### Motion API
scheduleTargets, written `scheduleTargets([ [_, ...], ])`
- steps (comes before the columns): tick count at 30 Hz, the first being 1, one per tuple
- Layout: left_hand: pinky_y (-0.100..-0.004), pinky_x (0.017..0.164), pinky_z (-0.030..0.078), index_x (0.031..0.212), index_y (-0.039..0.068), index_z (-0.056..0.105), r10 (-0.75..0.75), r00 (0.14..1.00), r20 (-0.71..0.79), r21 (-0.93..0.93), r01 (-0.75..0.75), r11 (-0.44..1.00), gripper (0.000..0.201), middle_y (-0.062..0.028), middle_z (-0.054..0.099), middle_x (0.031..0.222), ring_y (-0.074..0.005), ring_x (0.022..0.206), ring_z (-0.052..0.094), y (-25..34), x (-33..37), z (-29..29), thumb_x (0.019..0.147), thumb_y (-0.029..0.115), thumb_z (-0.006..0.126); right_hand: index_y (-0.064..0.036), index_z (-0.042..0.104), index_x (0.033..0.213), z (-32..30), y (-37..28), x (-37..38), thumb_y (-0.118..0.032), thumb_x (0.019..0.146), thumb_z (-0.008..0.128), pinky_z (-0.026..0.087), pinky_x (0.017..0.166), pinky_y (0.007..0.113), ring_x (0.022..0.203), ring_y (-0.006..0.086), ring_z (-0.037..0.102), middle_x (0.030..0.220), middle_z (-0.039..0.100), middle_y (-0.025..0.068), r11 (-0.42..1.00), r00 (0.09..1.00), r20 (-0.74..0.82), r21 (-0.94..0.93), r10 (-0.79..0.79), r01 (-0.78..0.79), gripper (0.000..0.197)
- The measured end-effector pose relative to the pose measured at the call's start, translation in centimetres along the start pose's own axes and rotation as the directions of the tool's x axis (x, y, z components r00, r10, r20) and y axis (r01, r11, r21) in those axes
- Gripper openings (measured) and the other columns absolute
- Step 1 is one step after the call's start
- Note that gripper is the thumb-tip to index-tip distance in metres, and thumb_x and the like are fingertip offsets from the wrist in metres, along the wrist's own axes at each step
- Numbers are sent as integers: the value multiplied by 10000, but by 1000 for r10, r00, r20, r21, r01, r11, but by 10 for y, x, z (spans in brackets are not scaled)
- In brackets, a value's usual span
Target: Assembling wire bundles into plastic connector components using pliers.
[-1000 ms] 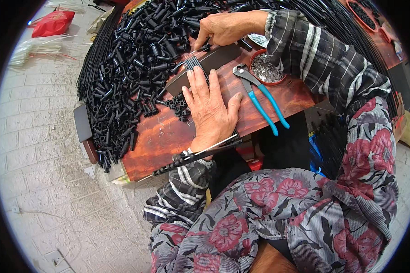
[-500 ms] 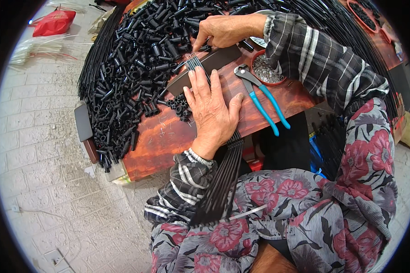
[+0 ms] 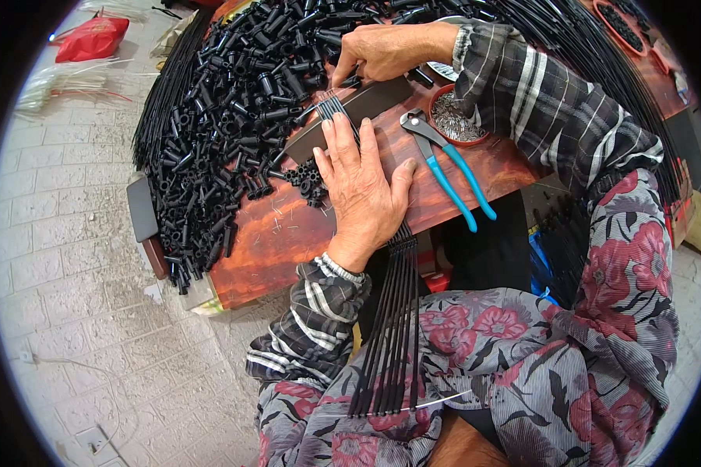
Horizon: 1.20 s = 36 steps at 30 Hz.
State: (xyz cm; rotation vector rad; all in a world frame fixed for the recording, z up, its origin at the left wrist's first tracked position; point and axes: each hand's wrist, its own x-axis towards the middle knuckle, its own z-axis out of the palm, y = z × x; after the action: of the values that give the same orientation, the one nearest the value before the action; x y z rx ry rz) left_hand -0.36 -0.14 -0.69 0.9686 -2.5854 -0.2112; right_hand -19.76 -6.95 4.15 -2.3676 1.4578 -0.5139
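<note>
We see three containers around the work: a red bowl [image 3: 479,143] holding a heap of short silvery metal pieces [image 3: 453,121], partly covered by the right sleeve; a white dish [image 3: 442,70], largely hidden behind the same sleeve, whose contents we cannot make out; and, at the far right, a red tray [image 3: 639,52] filled with small black pieces [image 3: 620,28]. The bundle of rods [image 3: 388,327] is slender and black, laid side by side; its greyish upper ends rest across a dark bar [image 3: 385,100] on the reddish table [image 3: 265,261], while its lower part passes the table edge at a ribbed black band [image 3: 402,247] and fans out over the floral garment [image 3: 467,323], each rod ending in a thicker tip. A thin white strip [image 3: 444,400] lies near these lower tips. We note the left hand [image 3: 362,191] flat and spread upon the rods, thumb well out. The right hand [image 3: 378,54] extends its index finger downward just beside their upper ends, the others curled; whether it holds anything we cannot tell. Blue-handled pliers [image 3: 449,189] lie beside the bowl, and black tubular parts [image 3: 249,109] cover the table's far side.
</note>
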Motion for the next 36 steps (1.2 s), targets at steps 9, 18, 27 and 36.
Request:
scheduleTargets([
  [9,-518,1004,112,1232,-19,363,-7,1000,-5,-12,7,1000,628,-263,197,1336,-392,1269,144,1,0,0,755,325,582,-81,622,1001,9,5,4,26,599,512,460,671,333,767,272,605,866,627,157,998,998,-48,52,-37,39,430],
  [18,-558,980,137,1208,-34,360,18,1000,-20,5,-18,1000,645,-279,209,1311,-413,1255,154,-3,0,2,721,308,609,-95,630,992,8,5,8,31,601,500,459,669,339,754,268,607,840,631,157,1000,999,-17,13,29,-29,431],
  [27,-554,984,130,1214,-29,361,12,1000,-9,-1,-12,1000,648,-272,204,1317,-411,1259,144,-2,0,2,726,317,608,-84,633,985,7,4,6,39,612,474,456,645,338,710,259,607,795,626,167,997,999,23,71,24,-26,424],
  [36,-552,986,127,1221,-29,354,19,1000,0,-8,-19,1000,649,-268,196,1324,-406,1262,139,0,1,2,732,319,601,-69,627,988,6,7,2,46,598,493,453,644,328,726,250,604,827,627,158,997,1000,-3,82,10,-10,428],
])
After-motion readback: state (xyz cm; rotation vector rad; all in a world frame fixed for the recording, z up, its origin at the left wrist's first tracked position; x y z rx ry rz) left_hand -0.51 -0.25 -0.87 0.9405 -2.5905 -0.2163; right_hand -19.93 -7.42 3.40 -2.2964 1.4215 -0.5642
